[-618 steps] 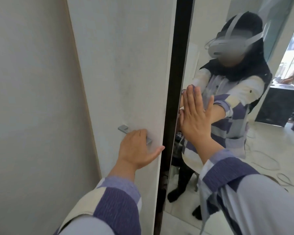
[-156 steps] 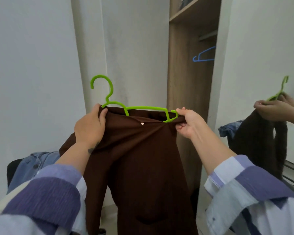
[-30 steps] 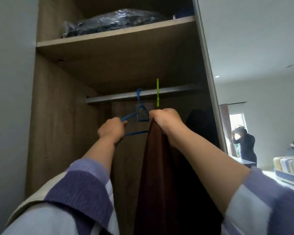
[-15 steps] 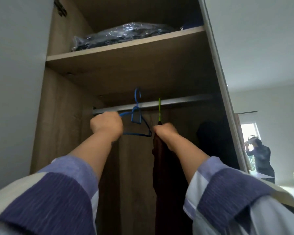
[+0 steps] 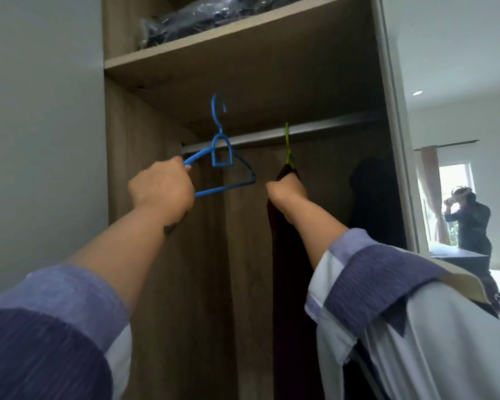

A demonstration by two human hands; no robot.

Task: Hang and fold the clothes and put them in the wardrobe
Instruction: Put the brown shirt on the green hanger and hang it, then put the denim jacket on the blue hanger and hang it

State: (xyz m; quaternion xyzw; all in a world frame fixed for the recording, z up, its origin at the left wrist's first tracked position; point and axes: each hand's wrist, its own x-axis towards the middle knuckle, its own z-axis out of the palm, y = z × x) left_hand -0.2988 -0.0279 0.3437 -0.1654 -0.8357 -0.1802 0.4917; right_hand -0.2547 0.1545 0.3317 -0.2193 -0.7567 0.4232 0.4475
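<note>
Inside the open wardrobe a metal rail (image 5: 324,129) runs under a shelf. My left hand (image 5: 162,192) grips the left arm of an empty blue hanger (image 5: 221,157), whose hook is lifted above the rail. The green hanger (image 5: 287,145) hooks over the rail, and the brown garment (image 5: 283,255) hangs down from it. My right hand (image 5: 286,192) holds the top of that garment just below the green hook.
The wooden shelf (image 5: 214,41) above the rail carries a dark bundle in clear plastic (image 5: 214,15). Another dark garment (image 5: 373,197) hangs at the rail's right end. A white wall (image 5: 41,140) stands on the left. A mirror door on the right reflects a person (image 5: 468,223).
My left hand has raised the blue hanger, so its hook is clear above the rail. The green hanger's hook sits on the rail, farther right of the blue one, and my right hand has sunk lower.
</note>
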